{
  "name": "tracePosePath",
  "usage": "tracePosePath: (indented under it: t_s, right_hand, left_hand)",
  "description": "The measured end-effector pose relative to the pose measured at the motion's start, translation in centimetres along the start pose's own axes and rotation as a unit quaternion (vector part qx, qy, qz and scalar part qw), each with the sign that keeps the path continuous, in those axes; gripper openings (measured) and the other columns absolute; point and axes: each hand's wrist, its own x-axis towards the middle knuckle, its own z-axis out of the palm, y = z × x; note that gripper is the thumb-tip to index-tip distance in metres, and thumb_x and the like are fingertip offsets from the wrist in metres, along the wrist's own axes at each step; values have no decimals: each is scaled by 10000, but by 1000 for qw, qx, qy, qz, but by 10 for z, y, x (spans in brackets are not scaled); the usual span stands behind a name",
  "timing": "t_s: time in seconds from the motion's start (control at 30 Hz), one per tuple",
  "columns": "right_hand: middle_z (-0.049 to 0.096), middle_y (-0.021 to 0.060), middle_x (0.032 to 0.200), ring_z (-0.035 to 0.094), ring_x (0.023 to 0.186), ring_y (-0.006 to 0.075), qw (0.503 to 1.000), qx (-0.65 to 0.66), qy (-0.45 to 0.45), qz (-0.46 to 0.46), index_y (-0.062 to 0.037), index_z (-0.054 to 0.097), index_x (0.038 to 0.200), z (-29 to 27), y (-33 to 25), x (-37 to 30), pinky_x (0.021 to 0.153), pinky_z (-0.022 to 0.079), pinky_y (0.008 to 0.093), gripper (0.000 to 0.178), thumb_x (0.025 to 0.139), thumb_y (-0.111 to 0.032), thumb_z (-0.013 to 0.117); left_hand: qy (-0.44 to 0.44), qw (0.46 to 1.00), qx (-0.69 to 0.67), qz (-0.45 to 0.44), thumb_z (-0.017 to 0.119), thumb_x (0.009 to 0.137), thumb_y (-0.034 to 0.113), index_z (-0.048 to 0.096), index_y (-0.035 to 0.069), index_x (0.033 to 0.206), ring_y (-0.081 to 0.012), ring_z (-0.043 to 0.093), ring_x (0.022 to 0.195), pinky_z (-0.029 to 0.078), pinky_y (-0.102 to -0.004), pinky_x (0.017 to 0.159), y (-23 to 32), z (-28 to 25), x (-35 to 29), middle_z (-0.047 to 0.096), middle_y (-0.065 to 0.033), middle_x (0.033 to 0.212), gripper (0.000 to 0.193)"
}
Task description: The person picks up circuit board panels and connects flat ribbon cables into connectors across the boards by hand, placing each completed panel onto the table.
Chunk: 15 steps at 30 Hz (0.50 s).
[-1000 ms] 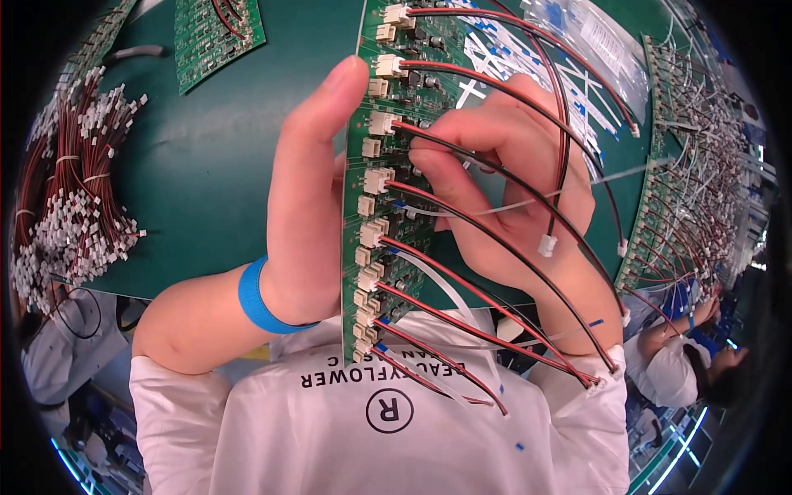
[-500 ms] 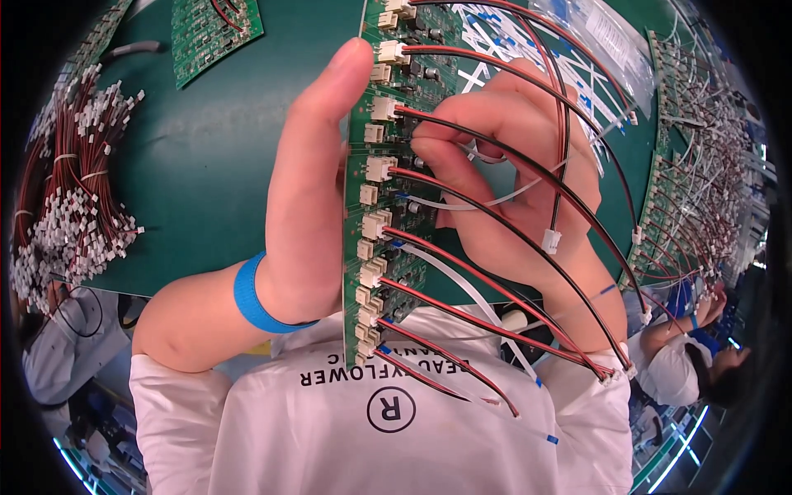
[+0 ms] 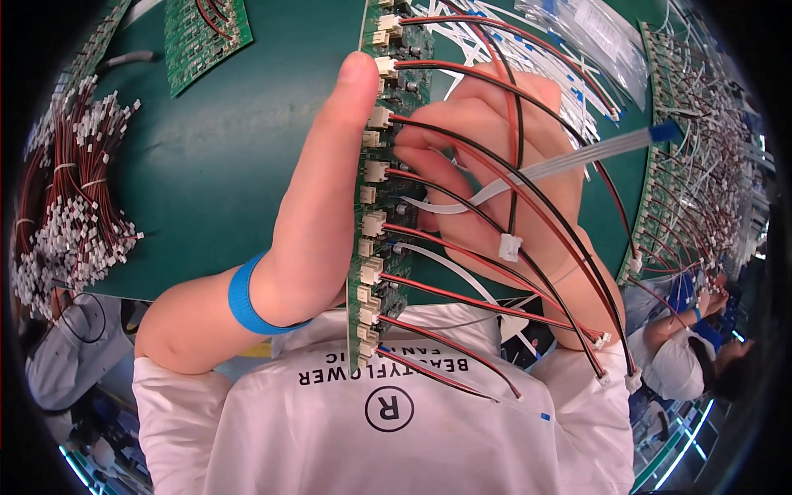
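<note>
My left hand (image 3: 322,194) grips a long green circuit board (image 3: 356,293), held on edge, with the thumb along its left side. Cream sockets line the board, and several red-and-black wire leads (image 3: 487,297) run from them to the right, ending in loose white plugs (image 3: 511,247). Behind those leads, my right hand (image 3: 544,136) is closed, its fingertips pressed together against the board's component face. Whatever they pinch is hidden. A flat white ribbon cable (image 3: 577,161) comes off the board and crosses before the right palm, its blue-tipped end raised.
Bundled wire leads with white plugs (image 3: 82,177) lie on the green table (image 3: 206,173) at left. Another board (image 3: 206,41) rests at the back left. White ribbon strips and a clear plastic bag (image 3: 594,37) are behind my right hand. Wired boards (image 3: 685,165) line the right edge.
The ribbon cable's blue end has swung up and to the right. One dangling white plug has shifted left. The upper board has dropped slightly toward me; both hands keep their hold.
</note>
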Motion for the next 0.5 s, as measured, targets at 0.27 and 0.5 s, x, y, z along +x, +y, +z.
tracePosePath:
  t_s: [0.27,0.5]
  right_hand:
    - [609,42,732,564,702,207,994,-94,-1,-62,-55,655,811,5,5,8,661,407,311,224,599,-35,723]
    - [453,26,675,476,709,205,988,-58,100,-98,-112,480,629,23,8,4,705,310,365,150,722,-109,598]
  left_hand:
    - [-25,998,59,19,322,952,520,611,87,849,-134,598,683,483,-257,645,-2,-5,-1,635,-33,766,531]
    - [2,994,106,31,292,959,514,602,75,899,-136,615,692,494,-251,637,-1,-1,-1,634,-40,782,540]
